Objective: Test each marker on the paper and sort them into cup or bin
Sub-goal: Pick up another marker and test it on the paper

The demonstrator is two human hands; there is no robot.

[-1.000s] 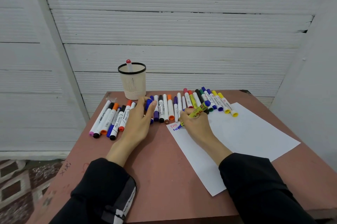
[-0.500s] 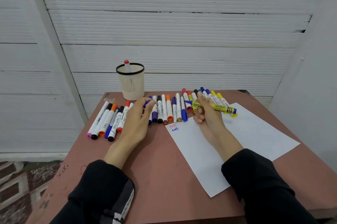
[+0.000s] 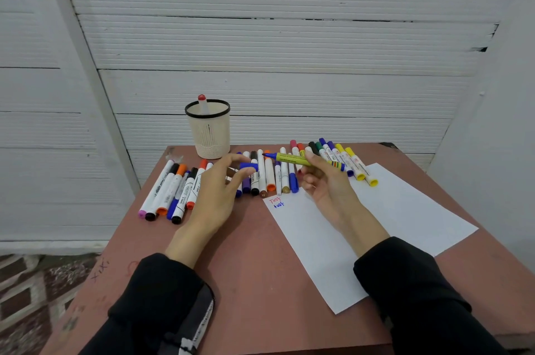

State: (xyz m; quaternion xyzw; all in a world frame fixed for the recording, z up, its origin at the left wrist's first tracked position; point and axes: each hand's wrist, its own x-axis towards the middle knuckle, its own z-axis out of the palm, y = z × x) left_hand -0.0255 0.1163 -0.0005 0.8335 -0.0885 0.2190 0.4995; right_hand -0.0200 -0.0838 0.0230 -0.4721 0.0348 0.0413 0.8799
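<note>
The right hand [image 3: 324, 181] grips an uncapped yellow marker [image 3: 301, 160]; the left hand [image 3: 217, 189] pinches its blue cap [image 3: 249, 166], partly hiding the markers [image 3: 269, 172] behind it.

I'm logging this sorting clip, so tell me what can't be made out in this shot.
- Bin: none inside the head view.
- Cup: its wall hides all but the tip of the red marker.
- Markers under the left hand: partly covered.
- Print on the yellow-green marker in the right hand: too small.
</note>
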